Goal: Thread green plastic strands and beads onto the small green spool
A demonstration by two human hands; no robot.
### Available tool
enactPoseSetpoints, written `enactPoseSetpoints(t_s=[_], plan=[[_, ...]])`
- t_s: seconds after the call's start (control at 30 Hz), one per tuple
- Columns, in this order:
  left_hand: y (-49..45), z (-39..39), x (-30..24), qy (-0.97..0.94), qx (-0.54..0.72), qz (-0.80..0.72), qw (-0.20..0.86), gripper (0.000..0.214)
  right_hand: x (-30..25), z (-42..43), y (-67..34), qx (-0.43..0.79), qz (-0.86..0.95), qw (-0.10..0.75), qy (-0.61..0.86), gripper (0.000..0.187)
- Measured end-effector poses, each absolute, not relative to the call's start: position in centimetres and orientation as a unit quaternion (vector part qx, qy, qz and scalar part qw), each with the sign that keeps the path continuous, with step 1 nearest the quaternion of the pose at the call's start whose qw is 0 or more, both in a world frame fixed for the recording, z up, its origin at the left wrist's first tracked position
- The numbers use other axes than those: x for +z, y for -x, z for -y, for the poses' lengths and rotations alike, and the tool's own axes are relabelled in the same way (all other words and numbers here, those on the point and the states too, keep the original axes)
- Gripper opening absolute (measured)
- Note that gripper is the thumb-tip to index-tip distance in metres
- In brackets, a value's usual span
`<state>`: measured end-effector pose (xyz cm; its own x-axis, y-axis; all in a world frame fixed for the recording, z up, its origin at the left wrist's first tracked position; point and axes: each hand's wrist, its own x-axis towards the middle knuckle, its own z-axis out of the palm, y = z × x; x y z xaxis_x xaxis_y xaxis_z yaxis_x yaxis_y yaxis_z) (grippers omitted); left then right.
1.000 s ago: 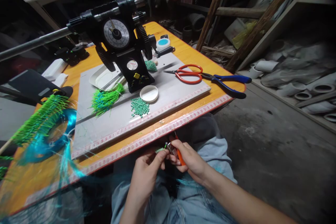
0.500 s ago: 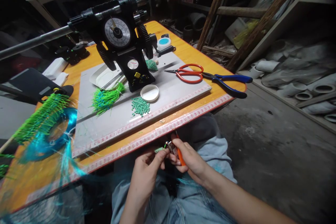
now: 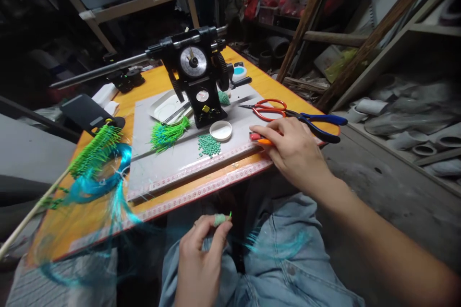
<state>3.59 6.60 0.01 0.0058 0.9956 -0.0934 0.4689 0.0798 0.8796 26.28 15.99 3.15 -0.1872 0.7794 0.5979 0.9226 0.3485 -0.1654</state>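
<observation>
Here's the desk (image 3: 268,87), orange-yellow wood, with 1 grey board (image 3: 173,160) across it and a printed tape strip (image 3: 201,191) along the near edge. Onto the hands, both bare: the left hand (image 3: 201,254) is below that edge, thumb and forefinger pinched together around a thin green strand (image 3: 230,214), with pale wrapping (image 3: 220,219) on a finger. The right hand (image 3: 293,146) is over the board's near right corner, fingers curled around an orange-handled tool (image 3: 265,141), mostly hidden. Just past it, red-handled scissors (image 3: 258,107) and blue-handled pliers (image 3: 324,118), the pliers reaching over the desk's right side. Centre stage, a black geared machine (image 3: 207,74) with 1 round dial; before it, a white dish (image 3: 221,130) just beside loose green beads (image 3: 209,146), and a green bristly bundle (image 3: 167,135) to their left. Further left, a coil of blue line (image 3: 95,187), its blurred strands trailing near. Out in the room, pale pipes (image 3: 408,141) lie at right beyond the grey floor (image 3: 374,196), and red bags (image 3: 275,0) sit in the far gloom.
</observation>
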Motion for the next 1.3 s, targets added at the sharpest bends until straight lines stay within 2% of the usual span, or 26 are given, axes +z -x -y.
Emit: enactPoseSetpoints(t_s=[0.13, 0.23, 0.33, 0.43, 0.5, 0.6, 0.7, 0.77, 0.83, 0.9, 1.03, 1.2, 1.3], plan=[[-3.2, -6.3, 0.1, -0.612, 0.345, -0.613, 0.361, 0.017, 3.1, -13.9, -24.7, 0.051, 0.758, 0.455, 0.464, 0.022], [-3.0, -6.4, -0.2, -0.646, 0.329, -0.593, 0.350, 0.015, 2.4, -11.7, -23.9, 0.143, 0.761, 0.484, 0.408, 0.023], [-2.8, -6.4, -0.6, -0.691, 0.343, -0.566, 0.292, 0.011, 1.9, -12.1, -24.2, 0.048, 0.773, 0.429, 0.465, 0.030], [-2.7, -6.3, -0.9, -0.739, 0.367, -0.525, 0.208, 0.008, 1.9, -14.6, -25.1, -0.075, 0.769, 0.321, 0.548, 0.035], [-2.6, -6.3, -0.8, -0.764, 0.379, -0.497, 0.163, 0.012, 2.1, -16.2, -25.6, -0.114, 0.765, 0.264, 0.576, 0.036], [-2.6, -6.1, -0.3, -0.780, 0.392, -0.474, 0.118, 0.017, 2.5, -17.0, -25.5, -0.136, 0.765, 0.263, 0.573, 0.036], [-2.6, -5.7, 0.2, -0.775, 0.403, -0.476, 0.100, 0.017, 2.9, -14.9, -24.6, -0.093, 0.790, 0.345, 0.498, 0.036], [-2.5, -5.3, 0.4, -0.771, 0.409, -0.478, 0.098, 0.017, 3.2, -12.6, -23.7, 0.017, 0.830, 0.371, 0.417, 0.039], [-2.4, -5.0, 0.6, -0.772, 0.410, -0.476, 0.094, 0.016, 3.7, -10.4, -22.8, 0.144, 0.859, 0.336, 0.358, 0.042], [-2.3, -4.7, 0.7, -0.775, 0.411, -0.471, 0.088, 0.016, 4.4, -9.0, -22.0, 0.212, 0.874, 0.274, 0.340, 0.045], [-2.2, -4.0, 1.1, -0.777, 0.415, -0.463, 0.099, 0.017, 5.6, -8.3, -21.1, 0.214, 0.896, 0.204, 0.330, 0.037], [-2.1, -3.3, 1.8, -0.762, 0.404, -0.482, 0.155, 0.016, 6.4, -8.4, -20.8, 0.171, 0.922, 0.188, 0.291, 0.026], [-2.2, -2.7, 2.1, -0.711, 0.428, -0.503, 0.241, 0.011, 6.5, -7.9, -20.7, 0.167, 0.923, 0.200, 0.282, 0.025]])
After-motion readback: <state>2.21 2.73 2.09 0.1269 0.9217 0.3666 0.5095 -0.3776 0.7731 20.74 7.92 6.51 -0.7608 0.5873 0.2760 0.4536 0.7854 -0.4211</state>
